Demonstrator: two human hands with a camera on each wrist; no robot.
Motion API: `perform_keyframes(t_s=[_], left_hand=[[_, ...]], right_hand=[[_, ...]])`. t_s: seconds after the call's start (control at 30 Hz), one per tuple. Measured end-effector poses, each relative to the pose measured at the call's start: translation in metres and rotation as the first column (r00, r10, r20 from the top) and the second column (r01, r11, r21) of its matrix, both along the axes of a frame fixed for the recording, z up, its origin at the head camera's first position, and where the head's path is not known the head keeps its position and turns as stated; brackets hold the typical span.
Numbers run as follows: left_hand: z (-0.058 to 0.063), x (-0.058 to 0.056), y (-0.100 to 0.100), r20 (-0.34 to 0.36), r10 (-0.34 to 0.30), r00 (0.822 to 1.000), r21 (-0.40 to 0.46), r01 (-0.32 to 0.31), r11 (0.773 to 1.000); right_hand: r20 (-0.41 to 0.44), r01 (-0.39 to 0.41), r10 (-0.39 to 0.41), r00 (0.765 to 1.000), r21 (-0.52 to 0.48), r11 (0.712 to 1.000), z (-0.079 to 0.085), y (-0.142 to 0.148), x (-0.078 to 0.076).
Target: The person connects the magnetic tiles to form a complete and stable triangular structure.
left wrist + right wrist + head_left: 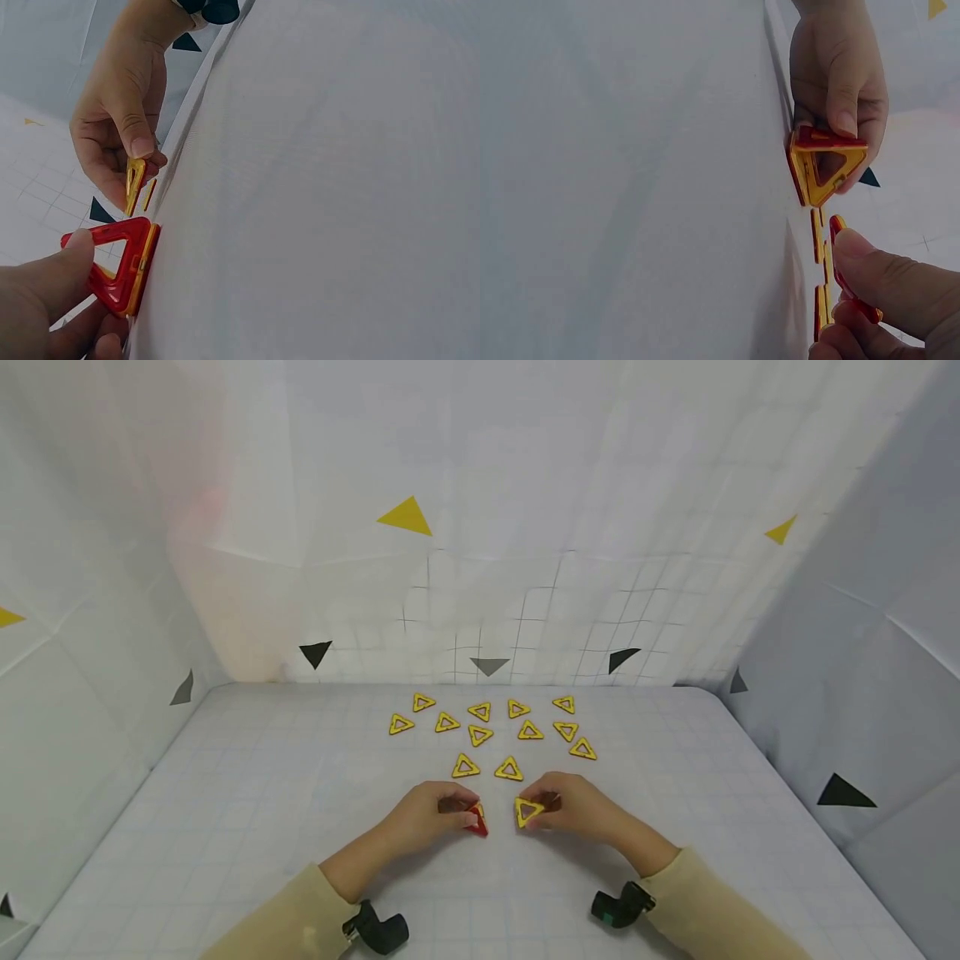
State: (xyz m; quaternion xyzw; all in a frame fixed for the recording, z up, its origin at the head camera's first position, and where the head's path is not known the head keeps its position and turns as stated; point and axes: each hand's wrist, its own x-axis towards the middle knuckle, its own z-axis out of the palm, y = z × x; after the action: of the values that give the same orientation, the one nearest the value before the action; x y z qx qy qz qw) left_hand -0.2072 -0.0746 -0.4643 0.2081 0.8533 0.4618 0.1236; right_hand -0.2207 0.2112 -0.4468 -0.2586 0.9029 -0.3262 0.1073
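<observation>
My left hand (427,814) grips a few triangular magnetic tiles (798,176) joined at their edges, standing tilted together on the table. Their red face (135,259) shows in the left wrist view, and yellow sides appear in the right wrist view. Just to the right, my right hand (573,806) pinches a single triangular tile (519,812) between thumb and fingers, its yellow side turned to the head camera. A small gap separates this tile from the joined ones. How many tiles the left hand holds is partly hidden by its fingers.
Several loose yellow triangular tiles (467,772) lie flat beyond the hands, spread over the middle and back of the white gridded table (247,827). White cloth walls (480,460) with printed triangles enclose the back and sides. Black wrist cameras (386,935) sit on both forearms.
</observation>
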Motion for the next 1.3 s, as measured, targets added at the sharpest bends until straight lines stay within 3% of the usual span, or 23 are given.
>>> perform_keyframes(t_s=[0.73,1.3], left_hand=[[-0.003,-0.002,-0.002,0.001,-0.019,1.000,0.035,0.019,0.999],[-0.001,-0.001,0.000,0.001,-0.023,1.000,0.040,0.023,0.999]], right_hand=[[-0.046,-0.041,0.040,0.998,-0.025,0.999,-0.002,-0.033,0.004],[-0.020,-0.053,0.053,0.998,-0.004,0.999,-0.003,-0.041,0.001]])
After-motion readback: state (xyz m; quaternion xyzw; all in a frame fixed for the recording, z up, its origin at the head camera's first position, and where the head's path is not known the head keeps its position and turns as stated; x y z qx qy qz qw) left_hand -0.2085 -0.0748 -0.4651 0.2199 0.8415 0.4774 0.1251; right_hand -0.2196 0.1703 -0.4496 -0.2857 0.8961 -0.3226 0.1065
